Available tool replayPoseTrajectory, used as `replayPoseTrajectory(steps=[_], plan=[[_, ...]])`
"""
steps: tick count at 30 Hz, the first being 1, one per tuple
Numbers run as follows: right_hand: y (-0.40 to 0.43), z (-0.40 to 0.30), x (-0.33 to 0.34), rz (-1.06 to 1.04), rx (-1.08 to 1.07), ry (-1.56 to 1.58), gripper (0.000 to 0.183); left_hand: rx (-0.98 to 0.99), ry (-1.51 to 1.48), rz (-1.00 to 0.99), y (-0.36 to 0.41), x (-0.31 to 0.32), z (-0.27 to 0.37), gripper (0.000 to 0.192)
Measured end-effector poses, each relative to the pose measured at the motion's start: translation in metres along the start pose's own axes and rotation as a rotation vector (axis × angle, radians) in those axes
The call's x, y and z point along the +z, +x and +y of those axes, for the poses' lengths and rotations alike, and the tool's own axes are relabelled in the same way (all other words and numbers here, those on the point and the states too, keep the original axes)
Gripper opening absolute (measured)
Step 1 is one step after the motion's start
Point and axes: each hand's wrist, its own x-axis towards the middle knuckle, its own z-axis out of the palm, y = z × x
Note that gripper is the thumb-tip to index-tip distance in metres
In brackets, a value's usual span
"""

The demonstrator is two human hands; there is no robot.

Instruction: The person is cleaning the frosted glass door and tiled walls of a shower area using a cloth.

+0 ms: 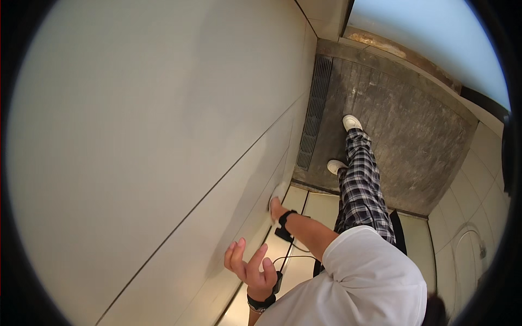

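Observation:
My left hand (pixel 253 265) is raised in front of the smooth pale wall panel (pixel 134 122), palm up, with its fingers apart and curled and nothing in them. A black wrist strap with a small black box sits on that wrist. Farther up, my right hand (pixel 276 210) reaches to the lower part of the wall. Something whitish (pixel 279 190) shows at its fingers, too blurred to name, and the fingers are mostly hidden. Its wrist bears a black strap and box (pixel 284 232) too, with a thin black cable.
A slotted drain grate (pixel 315 112) runs along the wall's foot on the worn grey floor (pixel 420 138). My white shoes (pixel 351 122) stand beside it. A frosted pane (pixel 428 36) is at the upper right. A shower hose (pixel 456 244) hangs by the tiled wall (pixel 465 183).

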Motion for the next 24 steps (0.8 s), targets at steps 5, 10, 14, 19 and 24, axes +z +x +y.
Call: replayPoseTrajectory(steps=[5, 10, 14, 19, 24], plan=[[0.026, -0.016, 0.024, 0.064, -0.026, 0.051, 0.072, -0.022, -0.048, 0.068, -0.013, 0.003, -0.012, 0.025], [0.152, -0.059, 0.085, 0.051, -0.162, 0.095, 0.074, -0.018, -0.112, 0.243, -0.057, 0.010, -0.037, 0.024], [0.150, -0.131, 0.134, -0.050, -0.257, 0.171, 0.075, -0.086, -0.096, 0.359, -0.081, -0.009, -0.048, 0.031], [0.001, -0.252, 0.154, -0.479, -0.249, 0.411, 0.072, -0.205, -0.055, 0.661, -0.109, -0.045, -0.054, 0.036], [-0.101, -0.292, 0.108, -0.869, -1.427, -0.153, 0.067, -0.197, -0.107, 1.057, -0.127, -0.072, -0.032, 0.038]])
